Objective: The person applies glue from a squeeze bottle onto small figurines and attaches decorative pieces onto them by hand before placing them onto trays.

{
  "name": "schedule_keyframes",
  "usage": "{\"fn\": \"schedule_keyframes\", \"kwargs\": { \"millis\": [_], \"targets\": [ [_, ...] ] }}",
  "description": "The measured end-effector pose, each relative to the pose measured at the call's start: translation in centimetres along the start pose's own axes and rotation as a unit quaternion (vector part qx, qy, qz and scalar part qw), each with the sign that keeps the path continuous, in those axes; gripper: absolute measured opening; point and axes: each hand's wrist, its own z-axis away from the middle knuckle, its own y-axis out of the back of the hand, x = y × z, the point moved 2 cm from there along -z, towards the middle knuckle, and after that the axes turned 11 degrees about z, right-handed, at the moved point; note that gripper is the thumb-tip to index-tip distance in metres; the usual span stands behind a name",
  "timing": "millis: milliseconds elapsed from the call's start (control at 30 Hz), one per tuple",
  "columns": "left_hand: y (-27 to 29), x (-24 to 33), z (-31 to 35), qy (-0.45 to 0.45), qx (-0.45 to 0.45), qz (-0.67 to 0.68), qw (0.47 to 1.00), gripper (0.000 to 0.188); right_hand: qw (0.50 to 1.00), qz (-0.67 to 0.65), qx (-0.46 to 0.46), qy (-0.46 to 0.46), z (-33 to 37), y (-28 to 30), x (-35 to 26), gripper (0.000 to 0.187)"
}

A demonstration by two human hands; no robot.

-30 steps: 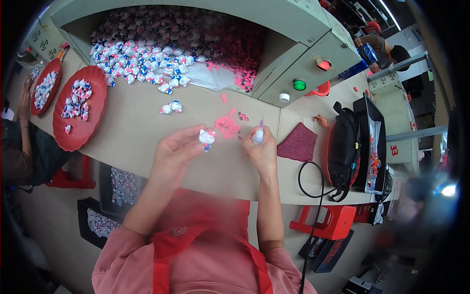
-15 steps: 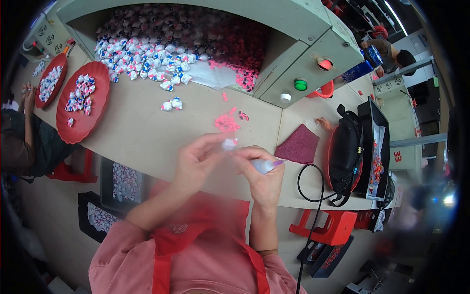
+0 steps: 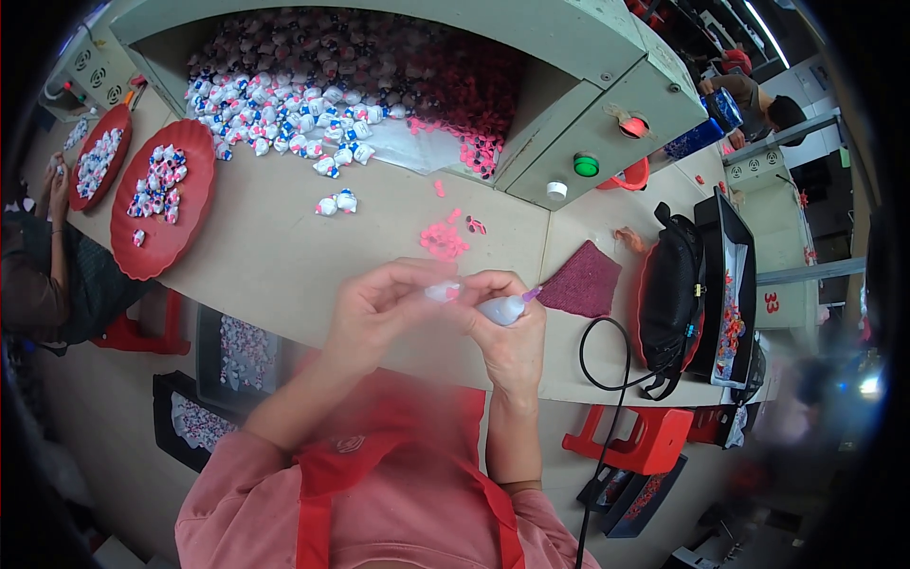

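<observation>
Small figurine (image 3: 441, 293): white with a touch of pink at its right side; blurred and partly covered by fingers, so finer detail cannot be told; held up over the front of the bench (image 3: 256, 261), between the two hands.
Left hand (image 3: 372, 311): thumb and fingers closed around the figurine's left side.
Right hand (image 3: 514, 349): curled round a squeeze bottle, its thumb and forefinger drawn together just beside the figurine; whether they touch it cannot be told.
Squeeze bottle (image 3: 500, 311): pale and cloudy, lying across the right hand, its purple tip (image 3: 530, 295) pointing right, away from the figurine.
Pink pieces (image 3: 444, 239): a loose little pile on the bench, just beyond the hands.
Dark red cloth (image 3: 585, 277): flat on the bench, right of the bottle.
Two figurines (image 3: 336, 203): side by side, left of the pink pile.
Red plate (image 3: 186, 235): scalloped, farther left, carrying more figurines.
Cabinet (image 3: 607, 123): pale green, its opening heaped with white, blue and pink figurines.
</observation>
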Motion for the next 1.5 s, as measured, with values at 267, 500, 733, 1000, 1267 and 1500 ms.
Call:
{"fn": "schedule_keyframes", "kwargs": {
  "millis": [267, 500, 733, 1000, 1267, 1500],
  "targets": [
    [-0.4, -1.3, 0.5, -0.038, 0.020, -0.047, 0.998, 0.020, 1.000, 0.017, -0.019, -0.005, 0.3, -0.1, 0.1, 0.019],
    [-1.0, -2.0, 0.7, -0.072, 0.049, -0.074, 0.993, 0.019, 0.997, 0.060, 0.017, 0.042, 0.4, -0.1, 0.1, 0.016],
    [-1.2, -2.4, 0.8, -0.047, 0.065, -0.048, 0.996, 0.019, 0.993, 0.088, 0.031, 0.065, 0.8, -0.1, 0.2, 0.017],
    [-1.4, -1.9, 1.0, -0.071, 0.044, -0.049, 0.995, 0.021, 0.991, 0.097, 0.034, 0.085, 0.9, -0.1, 0.0, 0.019],
    [-0.5, -1.5, 0.8, -0.022, 0.036, 0.010, 0.999, 0.021, 0.990, 0.105, 0.028, 0.094, 1.1, -0.2, -0.6, 0.017],
    [0.1, -2.1, 0.9, 0.030, 0.038, 0.066, 0.997, 0.021, 0.989, 0.120, 0.018, 0.079, 1.1, 0.2, -0.4, 0.016]
  ]
}}
